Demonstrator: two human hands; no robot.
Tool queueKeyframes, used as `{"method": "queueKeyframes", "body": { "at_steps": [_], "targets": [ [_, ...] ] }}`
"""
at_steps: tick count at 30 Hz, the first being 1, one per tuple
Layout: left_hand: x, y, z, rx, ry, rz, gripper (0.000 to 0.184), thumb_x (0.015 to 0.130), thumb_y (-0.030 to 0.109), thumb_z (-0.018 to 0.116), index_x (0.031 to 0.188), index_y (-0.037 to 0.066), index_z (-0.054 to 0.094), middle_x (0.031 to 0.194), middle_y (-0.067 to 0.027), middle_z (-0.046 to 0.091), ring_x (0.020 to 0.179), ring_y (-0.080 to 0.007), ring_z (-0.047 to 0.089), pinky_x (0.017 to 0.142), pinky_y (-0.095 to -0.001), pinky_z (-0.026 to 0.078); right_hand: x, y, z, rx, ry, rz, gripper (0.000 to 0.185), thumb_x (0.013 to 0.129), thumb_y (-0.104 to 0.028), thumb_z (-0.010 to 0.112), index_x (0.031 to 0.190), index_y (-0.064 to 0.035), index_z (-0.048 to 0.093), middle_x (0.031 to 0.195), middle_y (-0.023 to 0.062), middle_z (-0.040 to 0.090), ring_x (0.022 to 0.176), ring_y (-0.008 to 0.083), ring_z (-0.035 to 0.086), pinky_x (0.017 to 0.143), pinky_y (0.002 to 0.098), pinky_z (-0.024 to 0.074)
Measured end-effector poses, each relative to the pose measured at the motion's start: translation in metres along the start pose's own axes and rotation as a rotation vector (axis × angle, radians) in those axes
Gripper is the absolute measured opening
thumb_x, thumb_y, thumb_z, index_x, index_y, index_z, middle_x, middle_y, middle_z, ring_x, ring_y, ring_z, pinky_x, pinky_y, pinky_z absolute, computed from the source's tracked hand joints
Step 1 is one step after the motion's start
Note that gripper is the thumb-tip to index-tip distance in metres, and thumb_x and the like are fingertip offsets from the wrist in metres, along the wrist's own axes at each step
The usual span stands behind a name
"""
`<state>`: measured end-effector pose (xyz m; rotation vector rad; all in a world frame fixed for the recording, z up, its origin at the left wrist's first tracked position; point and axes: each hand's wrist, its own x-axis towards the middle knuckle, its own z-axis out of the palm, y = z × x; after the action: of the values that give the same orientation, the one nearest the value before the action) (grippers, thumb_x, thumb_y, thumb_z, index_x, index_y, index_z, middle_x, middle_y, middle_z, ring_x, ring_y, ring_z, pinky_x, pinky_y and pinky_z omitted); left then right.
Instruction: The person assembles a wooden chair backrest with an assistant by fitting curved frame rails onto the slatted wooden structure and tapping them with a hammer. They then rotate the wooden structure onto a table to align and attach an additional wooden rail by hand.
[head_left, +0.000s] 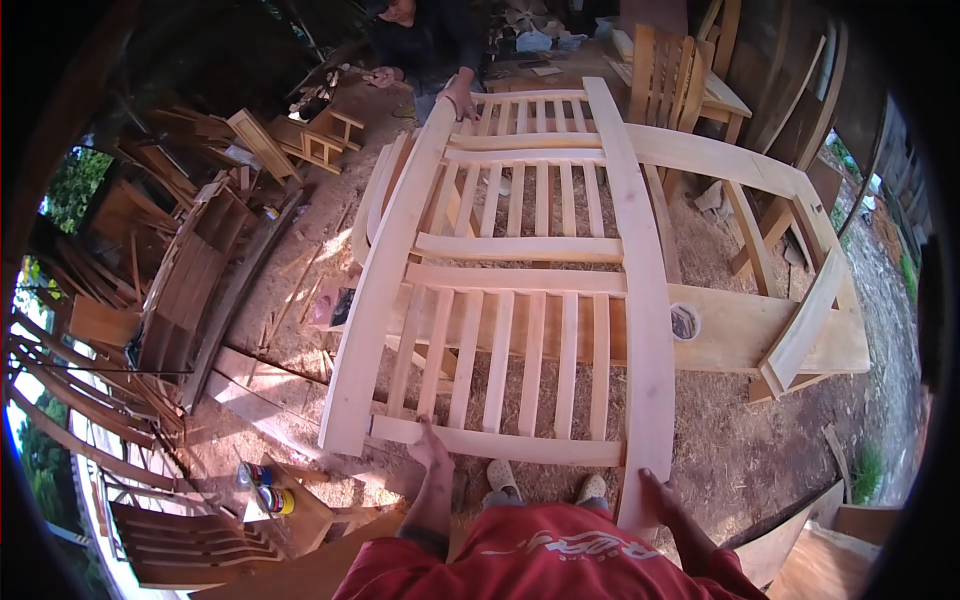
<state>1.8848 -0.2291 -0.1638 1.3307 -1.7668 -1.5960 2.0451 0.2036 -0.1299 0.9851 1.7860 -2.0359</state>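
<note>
A large slatted wooden frame (515, 252), with two long side boards and several thin slats, stretches away from me. My left hand (430, 446) is closed on its near crosspiece, toward the left end. At the near end of the right side board (650, 350), my right hand (660, 498) grips the edge, its fingers partly hidden. A co-worker (425, 45) stands at the far end with one hand on the frame's far left corner. Beneath the frame lies a wide board (750, 330) of a bench.
A white tub (685, 321) sits on the bench board, right of the frame. Slatted wooden chairs (668, 80) stand at the back right. Cans (275, 499) are at the lower left, near another slatted piece (190, 540). Wood pieces and shavings cover the left ground.
</note>
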Motion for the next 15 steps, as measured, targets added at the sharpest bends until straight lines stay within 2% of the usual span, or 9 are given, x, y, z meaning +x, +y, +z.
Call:
{"method": "queueKeyframes", "body": {
  "at_steps": [6, 9, 13, 15],
  "targets": [
    [0.009, -0.009, 0.0, 0.139, 0.042, -0.048, 0.053, 0.081, 0.04, 0.071, 0.107, -0.006, 0.064, 0.105, -0.0203, 0.064, 0.092, -0.0314, 0.061, 0.079, -0.0416, 0.048, 0.005, 0.007, -0.002, 0.04, -0.036, 0.038, 0.045, 0.086, -0.032, 0.068, 0.116, -0.0008, 0.056, 0.095, 0.0047, 0.062, 0.076, 0.0127, 0.057, 0.064, 0.0296, 0.0481],
    [0.005, -0.003, -0.002, 0.102, -0.006, 0.106, 0.054, 0.082, 0.042, 0.07, 0.105, -0.006, 0.064, 0.103, -0.0207, 0.065, 0.091, -0.0328, 0.062, 0.078, -0.0429, 0.048, 0.003, 0.002, 0.001, 0.059, -0.051, 0.035, 0.044, 0.086, -0.031, 0.069, 0.116, -0.0013, 0.056, 0.095, 0.0044, 0.062, 0.076, 0.0122, 0.057, 0.063, 0.0289, 0.0477],
    [0.006, -0.005, -0.002, 0.102, 0.001, 0.025, 0.053, 0.082, 0.042, 0.07, 0.107, -0.005, 0.064, 0.102, -0.0196, 0.066, 0.09, -0.0323, 0.062, 0.078, -0.0433, 0.048, 0.007, 0.01, -0.003, 0.105, -0.065, 0.013, 0.043, 0.086, -0.03, 0.069, 0.116, -0.0012, 0.056, 0.094, 0.004, 0.062, 0.076, 0.012, 0.057, 0.063, 0.029, 0.0477],
    [0.009, -0.007, 0.0, 0.088, 0.0, -0.029, 0.054, 0.082, 0.042, 0.07, 0.107, -0.005, 0.064, 0.102, -0.0191, 0.066, 0.09, -0.0318, 0.062, 0.077, -0.0435, 0.048, -0.01, -0.021, 0.006, 0.002, -0.035, 0.08, 0.043, 0.086, -0.029, 0.069, 0.116, -0.0007, 0.056, 0.094, 0.004, 0.063, 0.077, 0.0126, 0.058, 0.064, 0.0297, 0.0482]
  ]
}}
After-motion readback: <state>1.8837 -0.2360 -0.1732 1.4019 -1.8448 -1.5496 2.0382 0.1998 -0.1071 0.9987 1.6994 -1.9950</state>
